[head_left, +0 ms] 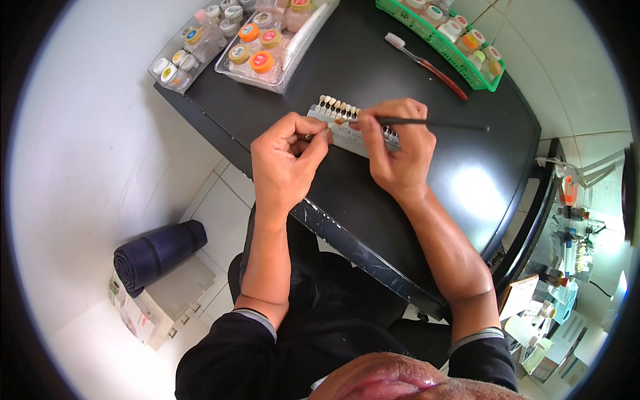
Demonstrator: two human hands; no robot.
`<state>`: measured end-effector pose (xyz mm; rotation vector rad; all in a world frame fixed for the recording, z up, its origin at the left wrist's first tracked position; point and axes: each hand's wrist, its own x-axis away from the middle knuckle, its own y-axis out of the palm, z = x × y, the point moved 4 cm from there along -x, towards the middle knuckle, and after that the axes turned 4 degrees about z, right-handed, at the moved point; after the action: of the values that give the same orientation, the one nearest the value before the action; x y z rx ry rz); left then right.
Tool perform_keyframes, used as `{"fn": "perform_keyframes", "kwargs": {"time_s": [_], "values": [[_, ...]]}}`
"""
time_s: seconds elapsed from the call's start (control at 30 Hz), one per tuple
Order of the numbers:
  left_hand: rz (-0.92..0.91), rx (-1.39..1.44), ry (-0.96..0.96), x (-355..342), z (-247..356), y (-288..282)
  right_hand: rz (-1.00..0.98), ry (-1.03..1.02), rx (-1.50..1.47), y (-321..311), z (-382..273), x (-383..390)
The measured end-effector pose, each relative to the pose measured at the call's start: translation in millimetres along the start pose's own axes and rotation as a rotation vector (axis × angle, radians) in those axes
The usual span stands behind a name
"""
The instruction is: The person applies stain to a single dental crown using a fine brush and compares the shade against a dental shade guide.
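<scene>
A small tooth-shaped piece [339,121], tan at its tip, is held just above the black table [467,193], between the two hands and right in front of the tooth shade guide [347,123]. It is pinched by the left hand [287,160], whose thumb and forefinger are closed narrowly around what seems to be a thin metal stem; the piece is probably held that way so its surface stays free. A slim black brush [433,124] is gripped pen-fashion in the right hand [399,150], fingers curled tight near the tip, with the long handle left trailing to the right. Both hands are braced over the table edge, seemingly for steadiness.

The shade guide is a pale grey bar with a row of small glossy ivory teeth standing along it. Behind it, clear plastic trays [293,47] are filled with little round jars with orange, yellow and white lids. A green plastic basket [440,40] of similar jars and a red-handled toothbrush [427,65] are set further right. The table top is smooth and faintly reflective.
</scene>
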<state>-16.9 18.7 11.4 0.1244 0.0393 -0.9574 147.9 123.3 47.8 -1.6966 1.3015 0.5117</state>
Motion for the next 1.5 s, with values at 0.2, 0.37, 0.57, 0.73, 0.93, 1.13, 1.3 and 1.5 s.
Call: {"fn": "perform_keyframes", "kwargs": {"time_s": [0.2, 0.37, 0.57, 0.73, 0.93, 1.13, 1.3, 1.5], "values": [[-0.015, 0.031, 0.019, -2, 4, 2, 0.028, 0.182, -0.17, -30, 27, -45], [-0.042, 0.043, 0.03, -5, 6, -3, -0.474, 0.343, -0.336, -21, 15, -66], [-0.032, 0.053, 0.046, -5, 6, -2, -0.692, 0.378, -0.398, -1, 16, -51], [-0.08, 0.004, 0.052, -4, 11, -2, -0.64, 0.484, -0.521, 7, 19, -47], [-0.13, 0.025, 0.065, -2, 9, 6, -0.584, 0.54, -0.678, 11, 27, -38], [-0.131, -0.015, 0.017, -2, 5, 4, -0.51, 0.552, -0.607, 2, 34, -45], [0.085, -0.721, 0.487, 2, 28, 17, -0.382, 0.511, -0.257, -28, 65, -58], [-0.001, -0.762, 0.373, 1, 17, 16, -0.453, 0.529, -0.177, -10, 70, -46]]}}
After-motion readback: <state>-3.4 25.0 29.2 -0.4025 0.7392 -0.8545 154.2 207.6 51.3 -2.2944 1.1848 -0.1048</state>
